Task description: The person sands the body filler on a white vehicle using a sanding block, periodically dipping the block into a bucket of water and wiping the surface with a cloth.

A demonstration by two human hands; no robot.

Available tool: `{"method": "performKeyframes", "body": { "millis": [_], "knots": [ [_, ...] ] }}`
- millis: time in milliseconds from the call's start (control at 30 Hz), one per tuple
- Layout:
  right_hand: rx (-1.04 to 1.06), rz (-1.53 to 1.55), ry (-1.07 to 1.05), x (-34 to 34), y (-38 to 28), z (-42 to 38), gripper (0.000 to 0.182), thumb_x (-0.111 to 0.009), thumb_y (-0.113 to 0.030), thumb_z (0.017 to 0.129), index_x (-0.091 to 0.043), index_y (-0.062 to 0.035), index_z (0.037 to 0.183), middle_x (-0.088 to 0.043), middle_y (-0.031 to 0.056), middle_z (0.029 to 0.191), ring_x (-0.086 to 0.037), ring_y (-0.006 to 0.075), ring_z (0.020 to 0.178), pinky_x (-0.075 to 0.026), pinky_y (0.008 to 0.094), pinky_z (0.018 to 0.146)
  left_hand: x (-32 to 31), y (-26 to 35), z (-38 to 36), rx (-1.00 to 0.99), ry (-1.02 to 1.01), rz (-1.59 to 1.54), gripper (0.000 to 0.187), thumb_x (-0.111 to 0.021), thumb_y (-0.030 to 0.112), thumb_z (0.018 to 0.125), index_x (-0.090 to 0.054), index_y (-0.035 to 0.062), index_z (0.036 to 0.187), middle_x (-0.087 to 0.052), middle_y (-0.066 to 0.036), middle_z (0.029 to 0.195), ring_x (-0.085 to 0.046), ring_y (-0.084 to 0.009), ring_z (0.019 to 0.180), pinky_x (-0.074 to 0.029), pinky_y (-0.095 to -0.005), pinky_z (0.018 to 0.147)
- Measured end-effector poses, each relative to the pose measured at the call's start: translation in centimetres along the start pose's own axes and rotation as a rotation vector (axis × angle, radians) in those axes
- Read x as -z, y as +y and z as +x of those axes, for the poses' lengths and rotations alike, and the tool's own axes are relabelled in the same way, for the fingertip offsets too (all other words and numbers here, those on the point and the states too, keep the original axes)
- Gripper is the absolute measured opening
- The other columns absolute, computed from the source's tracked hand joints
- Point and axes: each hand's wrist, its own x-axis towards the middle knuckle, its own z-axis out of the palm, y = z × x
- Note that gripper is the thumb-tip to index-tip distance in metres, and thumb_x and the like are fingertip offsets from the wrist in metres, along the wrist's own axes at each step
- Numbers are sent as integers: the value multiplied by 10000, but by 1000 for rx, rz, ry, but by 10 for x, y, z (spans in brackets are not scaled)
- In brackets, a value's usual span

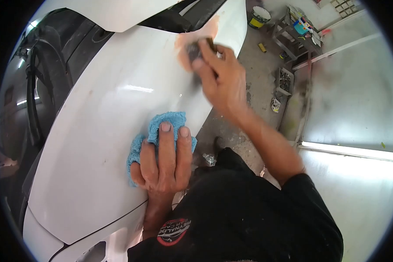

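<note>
My left hand [165, 163] rests on a blue cloth [170, 118], pressing it against the white car panel [96, 144]. The cloth bunches up around and beneath the fingers. Further up the panel, my right hand [222, 72] grips a dark sanding pad [194, 51], smeared by motion. Its pad lies over a peach-coloured filler patch [182, 43] near the panel's upper edge. Part of the patch is hidden by the pad and the fingers.
On the left are the car's dark windshield area and a wiper arm [32, 96]. A bucket [259, 17], a cluttered workbench [288, 32] and a box of small items [285, 81] stand on the floor to the right. A pale wall [349, 100] runs behind them.
</note>
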Motion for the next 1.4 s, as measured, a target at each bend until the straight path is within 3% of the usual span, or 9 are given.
{"method": "performKeyframes", "body": {
  "millis": [133, 333, 533, 667, 867, 933, 1200, 1267, 1400],
  "knots": [
    [-224, 56, -82, -10, 29, 55, 384, -661, -215, 920, -672, -75, 1277, -649, 299, 1009, -676, 464, 933, -554, 511, 775, -6, -2, 3, -7, 37, 14, 309, -769, 160, 876, -710, 223, 1172, -720, 7, 1228, -585, -232, 979, -379, -352, 764],
    [27, 100, -13, -3, -12, -8, 383, -683, -201, 900, -679, -96, 1268, -619, 304, 1087, -664, 471, 882, -547, 515, 746, -4, -4, 4, 13, 10, -13, 274, -763, 190, 884, -716, 225, 1152, -724, 9, 1222, -585, -234, 981, -378, -351, 768],
    [-189, -40, -48, -12, 18, 50, 345, -617, -239, 925, -678, -51, 1208, -644, 302, 917, -654, 480, 868, -526, 533, 735, -7, -6, 7, -2, 21, 0, 295, -758, 195, 886, -710, 232, 1174, -721, 10, 1224, -583, -239, 992, -376, -354, 770],
    [5, 129, -17, -1, -18, -2, 371, -650, -254, 920, -696, -82, 1244, -627, 320, 1060, -666, 474, 891, -549, 509, 749, -2, -5, 5, 1, -22, -14, 308, -761, 198, 886, -705, 229, 1188, -716, 4, 1233, -583, -240, 1001, -375, -357, 776],
    [-263, -19, -103, -10, 30, 62, 349, -625, -232, 917, -697, -74, 1220, -650, 304, 898, -667, 470, 841, -538, 510, 719, 0, -8, 6, -27, -5, -4, 283, -748, 184, 895, -708, 224, 1172, -717, 3, 1222, -581, -236, 999, -374, -356, 773],
    [-52, -30, 18, -10, 7, 25, 360, -637, -221, 910, -681, -81, 1238, -651, 305, 947, -667, 471, 855, -537, 516, 734, -1, -8, 8, -11, -5, -24, 279, -745, 178, 897, -706, 223, 1169, -717, 4, 1223, -581, -235, 993, -374, -356, 770],
    [-210, -65, -124, -3, 21, 57, 329, -607, -222, 927, -697, -46, 1191, -664, 289, 897, -672, 449, 869, -535, 504, 728, 1, -6, 7, -12, 18, -1, 281, -756, 171, 887, -707, 229, 1157, -725, 9, 1207, -581, -230, 989, -375, -351, 766],
    [-6, -8, 46, -5, -5, 14, 319, -605, -218, 931, -703, -49, 1183, -668, 278, 892, -670, 445, 895, -537, 501, 734, -1, -6, 8, -11, -1, 1, 284, -757, 169, 887, -707, 229, 1160, -725, 8, 1207, -582, -231, 991, -377, -351, 767],
    [-53, -21, -6, -13, 34, 46, 335, -625, -236, 916, -700, -55, 1188, -657, 301, 871, -656, 480, 894, -535, 523, 743, -6, -4, 7, 7, 20, -4, 293, -763, 170, 885, -710, 227, 1167, -724, 6, 1211, -583, -233, 996, -381, -351, 771]
  ]
}}
